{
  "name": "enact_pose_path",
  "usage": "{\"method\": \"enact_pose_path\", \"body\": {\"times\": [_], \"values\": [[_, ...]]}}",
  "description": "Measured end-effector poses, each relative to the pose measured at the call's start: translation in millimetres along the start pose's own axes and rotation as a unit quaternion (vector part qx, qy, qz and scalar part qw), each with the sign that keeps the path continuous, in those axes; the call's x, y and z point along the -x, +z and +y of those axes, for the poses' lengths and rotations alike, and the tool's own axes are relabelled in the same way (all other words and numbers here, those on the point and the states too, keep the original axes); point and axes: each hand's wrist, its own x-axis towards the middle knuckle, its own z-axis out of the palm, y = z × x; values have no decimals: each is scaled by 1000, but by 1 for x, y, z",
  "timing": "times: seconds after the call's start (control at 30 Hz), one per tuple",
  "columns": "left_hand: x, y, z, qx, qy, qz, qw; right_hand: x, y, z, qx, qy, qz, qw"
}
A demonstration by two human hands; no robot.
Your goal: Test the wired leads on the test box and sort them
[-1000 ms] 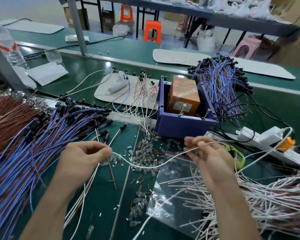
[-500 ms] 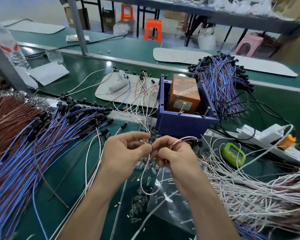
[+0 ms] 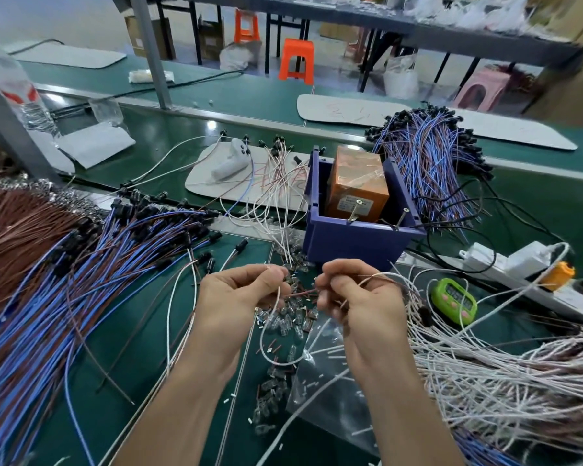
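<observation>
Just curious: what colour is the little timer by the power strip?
Bright green, with pink buttons: the timer shows best in the head view.

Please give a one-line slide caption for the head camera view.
Left hand and right hand pinch a wired lead before the blue test box.

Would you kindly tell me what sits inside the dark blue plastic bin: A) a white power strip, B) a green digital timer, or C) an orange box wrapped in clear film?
C: the orange box wrapped in clear film stands between the walls of the dark blue plastic bin.
</observation>
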Motion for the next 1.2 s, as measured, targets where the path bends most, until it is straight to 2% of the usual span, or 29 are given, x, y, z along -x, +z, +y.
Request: {"method": "enact_pose_path", "body": {"times": [0.1, 0.2, 0.37, 0.53, 0.77, 0.9, 1.0, 1.1, 1.2], "values": [[0, 2, -4, -9, 28, 22, 999, 1, 4, 5, 157, -19, -58, 986], [-2, 6, -7, -15, 29, 31, 999, 4, 10, 11, 241, -22, -106, 964], [-3, 8, -13, -70, 74, 59, 993, 11, 20, 16, 258, 30, -189, 947], [-5, 8, -18, -98, 73, 71, 990, 12, 20, 16, 241, 48, -172, 954], [-6, 0, -21, -105, 96, 104, 984, 17, 25, 18, 135, 32, -112, 984], [-3, -13, -26, -152, 60, 143, 976, 12, 14, 12, -18, 11, -27, 999], [1, -13, -25, -209, 30, 163, 964, 8, 9, 7, -117, 9, -10, 993], [0, -12, -29, -243, 17, 132, 961, 7, 8, 8, -157, 9, -8, 988], [-3, -8, -31, -225, 11, 61, 972, 7, 8, 10, -166, 8, -24, 986]]}}
